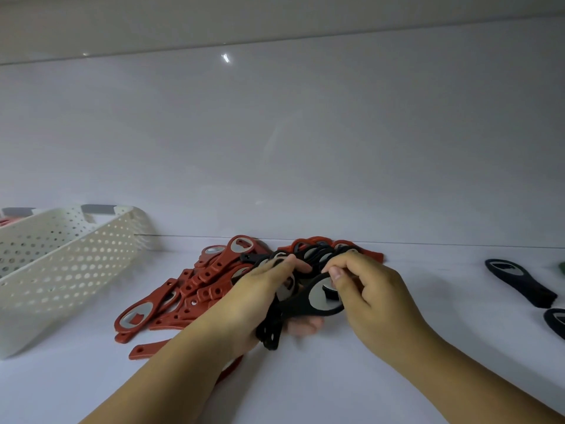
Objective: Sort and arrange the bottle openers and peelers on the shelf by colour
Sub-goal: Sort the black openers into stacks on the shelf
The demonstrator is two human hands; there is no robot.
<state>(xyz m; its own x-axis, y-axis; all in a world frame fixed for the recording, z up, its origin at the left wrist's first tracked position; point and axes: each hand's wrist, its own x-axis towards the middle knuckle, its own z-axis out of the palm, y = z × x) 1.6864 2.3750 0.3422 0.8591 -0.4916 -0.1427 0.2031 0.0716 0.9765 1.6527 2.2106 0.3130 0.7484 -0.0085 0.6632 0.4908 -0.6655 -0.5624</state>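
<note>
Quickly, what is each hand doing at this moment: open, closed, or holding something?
Left hand: grips a bunch of flat black bottle openers.
Right hand: pinches the round head of one black bottle opener.

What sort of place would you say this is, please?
Likely a shop or storeroom shelf: a glossy white shelf board, a perforated white basket, and heaps of identical red bottle openers and black bottle openers.
</note>
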